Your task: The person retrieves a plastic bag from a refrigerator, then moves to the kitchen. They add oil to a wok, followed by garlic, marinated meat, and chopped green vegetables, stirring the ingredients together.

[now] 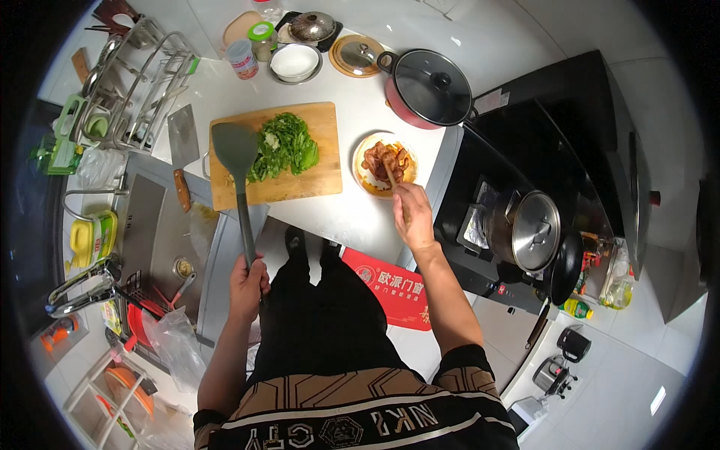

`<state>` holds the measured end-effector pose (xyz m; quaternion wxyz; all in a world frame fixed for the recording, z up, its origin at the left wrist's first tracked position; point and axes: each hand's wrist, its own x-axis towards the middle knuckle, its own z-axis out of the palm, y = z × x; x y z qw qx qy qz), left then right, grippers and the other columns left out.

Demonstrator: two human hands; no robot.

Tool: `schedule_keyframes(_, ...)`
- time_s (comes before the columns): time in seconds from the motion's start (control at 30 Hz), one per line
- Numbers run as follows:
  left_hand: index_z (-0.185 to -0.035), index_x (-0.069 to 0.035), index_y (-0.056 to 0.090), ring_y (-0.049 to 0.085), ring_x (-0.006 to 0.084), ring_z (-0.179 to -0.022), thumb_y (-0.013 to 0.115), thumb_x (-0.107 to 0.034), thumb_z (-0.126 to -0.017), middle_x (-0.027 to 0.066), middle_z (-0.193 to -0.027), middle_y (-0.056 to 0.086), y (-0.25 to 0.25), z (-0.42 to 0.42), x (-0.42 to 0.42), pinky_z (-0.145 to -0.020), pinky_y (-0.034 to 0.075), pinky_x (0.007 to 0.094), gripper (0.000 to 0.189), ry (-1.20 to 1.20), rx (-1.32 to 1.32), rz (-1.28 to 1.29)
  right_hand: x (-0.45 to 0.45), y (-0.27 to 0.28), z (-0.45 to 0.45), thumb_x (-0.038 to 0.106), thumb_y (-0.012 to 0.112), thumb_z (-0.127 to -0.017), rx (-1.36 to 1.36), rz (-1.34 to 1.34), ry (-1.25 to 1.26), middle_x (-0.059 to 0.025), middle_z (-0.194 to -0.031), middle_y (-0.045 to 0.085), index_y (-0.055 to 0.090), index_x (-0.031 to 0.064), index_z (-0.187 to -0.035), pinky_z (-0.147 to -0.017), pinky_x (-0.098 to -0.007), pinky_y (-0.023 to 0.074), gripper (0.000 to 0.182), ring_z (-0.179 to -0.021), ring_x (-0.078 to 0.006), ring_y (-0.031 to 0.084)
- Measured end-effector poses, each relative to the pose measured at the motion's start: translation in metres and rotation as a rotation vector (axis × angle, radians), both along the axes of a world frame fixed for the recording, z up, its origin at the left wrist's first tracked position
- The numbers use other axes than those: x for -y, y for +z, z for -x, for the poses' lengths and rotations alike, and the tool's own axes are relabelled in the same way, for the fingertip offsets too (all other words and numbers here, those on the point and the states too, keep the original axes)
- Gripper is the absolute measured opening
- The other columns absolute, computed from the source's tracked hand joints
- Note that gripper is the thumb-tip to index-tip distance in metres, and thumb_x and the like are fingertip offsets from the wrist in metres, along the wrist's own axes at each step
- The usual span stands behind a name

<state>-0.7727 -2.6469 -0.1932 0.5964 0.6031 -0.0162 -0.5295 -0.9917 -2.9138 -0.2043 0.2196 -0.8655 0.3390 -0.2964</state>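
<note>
My left hand (247, 284) grips the handle of a grey-green spatula (235, 149), whose broad head hangs over the left part of a wooden cutting board (332, 146). Chopped green leaves (295, 138) with a little pale minced matter lie heaped on that board. My right hand (413, 214) is closed around wooden chopsticks (390, 174). Their tips rest in reddish-brown sliced meat (385, 157) inside a shallow white bowl (360, 180) smeared with orange sauce. A cleaver (184, 138) lies left of the board, its wooden handle reaching over the sink edge.
A red pot with a glass lid (433, 87) stands behind the bowl. On the black stove (450, 214) at right sit a lidded steel pot (537, 230) and a black frying pan (565, 270). The sink (152, 208), a dish rack (146, 84) and a white bowl (293, 62) are further left.
</note>
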Motion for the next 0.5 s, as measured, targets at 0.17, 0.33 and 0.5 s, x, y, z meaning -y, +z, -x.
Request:
schedule_keyframes(0.17, -0.100, -0.006, 0.047, 0.038, 0.0054, -0.053, 0.046, -0.012, -0.094, -0.0017, -0.065, 0.042, -0.002, -0.008, 0.002, -0.045, 0.033, 0.0205, 0.009, -0.111, -0.005, 0.002, -0.024, 0.005, 0.019, 0.004, 0.055, -0.085, 0.129, -0.149, -0.216, -0.0149, -0.094, 0.059, 0.062, -0.0031, -0.091, -0.073, -0.0335, 0.0501, 0.011, -0.085, -0.0264, 0.060)
schedule_keyframes(0.33, -0.099, -0.006, 0.048, 0.038, 0.0056, -0.052, 0.046, -0.012, -0.093, -0.0012, -0.065, 0.042, 0.001, -0.011, 0.009, -0.045, 0.034, 0.0205, 0.008, -0.200, 0.014, 0.018, -0.010, -0.030, -0.004, 0.009, 0.053, -0.090, 0.442, -0.379, -0.417, -0.0132, -0.105, 0.054, 0.063, -0.0042, -0.096, -0.076, -0.0272, 0.0494, 0.018, -0.087, -0.0196, 0.059)
schedule_keyframes(0.5, -0.098, -0.008, 0.047, 0.036, 0.0064, -0.049, 0.046, -0.013, -0.094, -0.0011, -0.061, 0.040, 0.004, -0.015, 0.010, -0.044, 0.031, 0.0219, 0.007, -0.251, 0.029, -0.005, -0.007, -0.045, -0.003, 0.013, 0.053, -0.091, 0.469, -0.494, -0.568, -0.0089, -0.085, 0.061, 0.061, -0.0057, -0.092, -0.075, -0.0259, 0.0489, 0.020, -0.079, -0.0160, 0.060)
